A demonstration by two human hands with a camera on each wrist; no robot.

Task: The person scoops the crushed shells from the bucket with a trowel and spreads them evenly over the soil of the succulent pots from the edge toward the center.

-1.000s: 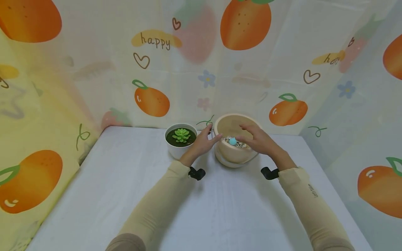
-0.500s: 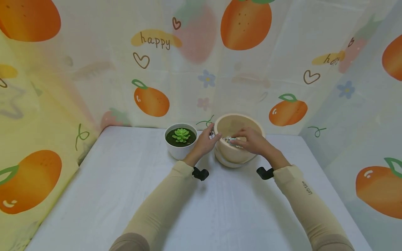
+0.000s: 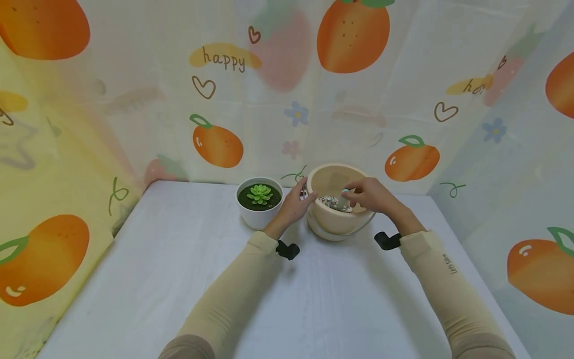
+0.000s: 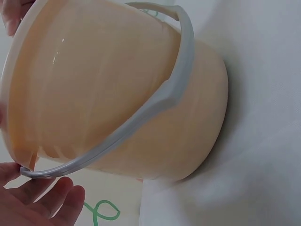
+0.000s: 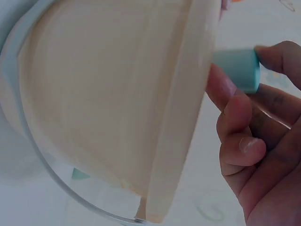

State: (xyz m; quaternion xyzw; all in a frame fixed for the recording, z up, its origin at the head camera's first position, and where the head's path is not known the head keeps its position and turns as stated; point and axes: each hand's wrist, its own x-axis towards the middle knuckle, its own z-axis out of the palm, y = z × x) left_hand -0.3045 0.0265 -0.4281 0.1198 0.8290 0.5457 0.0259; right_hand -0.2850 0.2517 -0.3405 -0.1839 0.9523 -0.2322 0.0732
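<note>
Right hand (image 3: 369, 194): and it's got the cylinder (image 5: 235, 70), teal end pinched between thumb and fingers!
Cylinder: right there in the bucket's mouth, partly behind the rim from the right wrist view.
Bucket (image 3: 336, 222): upright by the counter's (image 3: 323, 299) far edge, right of that edge's middle, speckled bits (image 3: 329, 201) inside.
Left hand (image 4: 42, 202): holding the bucket's left rim, right by the grey handle's (image 4: 141, 117) end.
Plant (image 3: 260, 194): green, in a white pot (image 3: 255, 218) near the far edge, left of the bucket.
</note>
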